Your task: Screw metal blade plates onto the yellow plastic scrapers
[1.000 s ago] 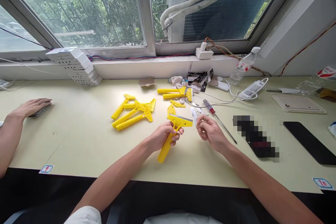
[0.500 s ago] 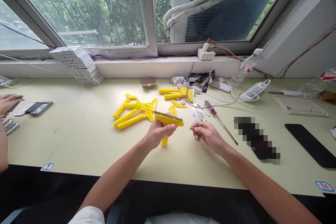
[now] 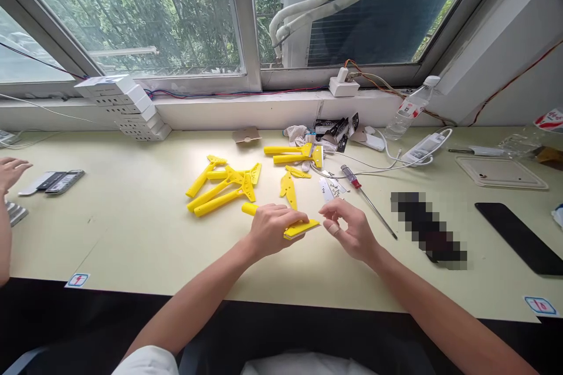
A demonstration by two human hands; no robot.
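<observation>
My left hand point(image 3: 273, 228) is closed round a yellow scraper point(image 3: 303, 228), its handle sticking out to the left and its wide head turned to the right, a pale strip along the lower edge. Just beyond the head's right end is my right hand point(image 3: 349, 228), fingers curled and thumb bent toward them; anything between the tips is too small to make out. Loose yellow scraper parts point(image 3: 288, 188) lie behind my left hand. Small screws point(image 3: 336, 188) are scattered by a white blade-like plate point(image 3: 326, 188). A screwdriver point(image 3: 368, 200) with a red and clear handle rests beyond my right hand.
Several yellow scraper handles point(image 3: 224, 190) lie left of centre; two scrapers point(image 3: 292, 155) are farther back. White cables and a power strip point(image 3: 424, 149), a bottle point(image 3: 411, 111) and a dark phone-like slab point(image 3: 519, 237) are to the right. Another person's hand point(image 3: 12, 173) is at far left.
My left hand has turned the scraper over, from upright to lying sideways with its handle pointing left, and brought it lower. My right hand has rotated, staying near the head's end.
</observation>
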